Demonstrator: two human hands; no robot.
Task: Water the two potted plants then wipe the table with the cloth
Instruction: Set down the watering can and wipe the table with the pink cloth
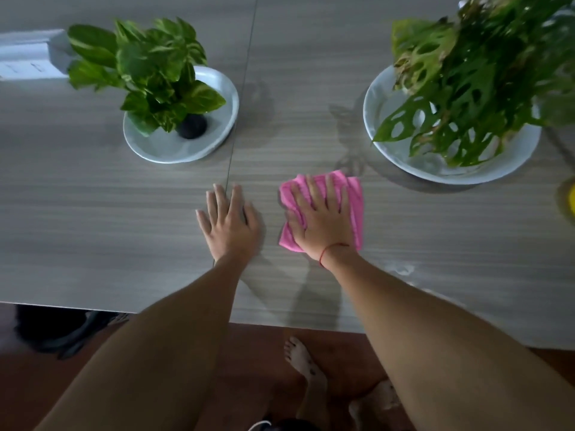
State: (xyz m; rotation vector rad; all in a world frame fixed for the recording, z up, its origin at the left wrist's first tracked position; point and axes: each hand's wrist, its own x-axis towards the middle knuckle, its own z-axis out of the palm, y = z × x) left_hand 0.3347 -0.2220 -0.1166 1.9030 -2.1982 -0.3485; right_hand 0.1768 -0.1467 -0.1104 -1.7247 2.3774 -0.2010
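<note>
A folded pink cloth (356,213) lies flat on the grey wood-grain counter (93,213), near its front edge and between two potted plants. The right hand (323,219) presses down on the cloth with fingers straight and spread, grasping nothing; a red string (329,248) circles its wrist. Just to the left, apart from the cloth, the left hand (230,219) rests palm-down on the bare counter, fingers likewise extended and released, over a thin seam (239,104) that runs across the surface.

Farther back on the left, a leafy variegated plant (149,73) in a small dark pot (191,127) stands in a white dish (186,147). On the right, a plant with perforated leaves (466,88) spreads over a larger white dish (435,169). A white box-like item (28,60) sits at the far left edge, and a blurred yellow object (567,197) shows at the right edge. Below the counter, a bare foot (301,359) stands on a reddish-brown floor (249,353).
</note>
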